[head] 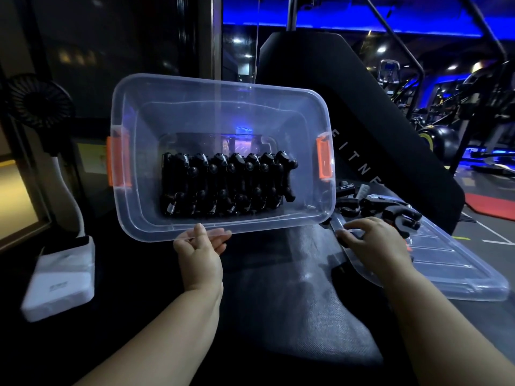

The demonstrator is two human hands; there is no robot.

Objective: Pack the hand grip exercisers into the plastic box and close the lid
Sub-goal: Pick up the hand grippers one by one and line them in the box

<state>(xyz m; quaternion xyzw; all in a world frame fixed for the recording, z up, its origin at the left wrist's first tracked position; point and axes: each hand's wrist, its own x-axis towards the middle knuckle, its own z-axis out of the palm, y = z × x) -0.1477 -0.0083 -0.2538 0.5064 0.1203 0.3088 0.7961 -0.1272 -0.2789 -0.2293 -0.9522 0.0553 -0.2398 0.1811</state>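
We see a dark padded surface [292, 288] running beneath both hands. Above it, a clear plastic box [195, 112] with rounded corners is tipped so that its open top faces us. Its near rim is at the left hand and the rest of it rises beyond that hand.

To the right, under and beyond the right hand, a clear flat plastic lid [446, 263] lies on the surface, apart from the box.

Inside the box, a packed block of black hand grip exercisers [225, 185] with silver coil springs sits against the base in two tight rows.

Left of the left hand rests a white rectangular case [60, 280], and farther back on that side stands a small black round fan [39, 103].

The left hand [199, 254] pinches the middle of the box's near rim, with the thumb on top and the fingers underneath. The right hand [373, 240] is spread palm down, fingers loosely bent, with the tips resting on the lid's near left edge.

Just beyond the right hand, a few loose black exercisers [390, 210] lie at the lid's far end.

An orange latch is hinged on each short side of the box, one on the left [118, 162] and one on the right [324, 160].
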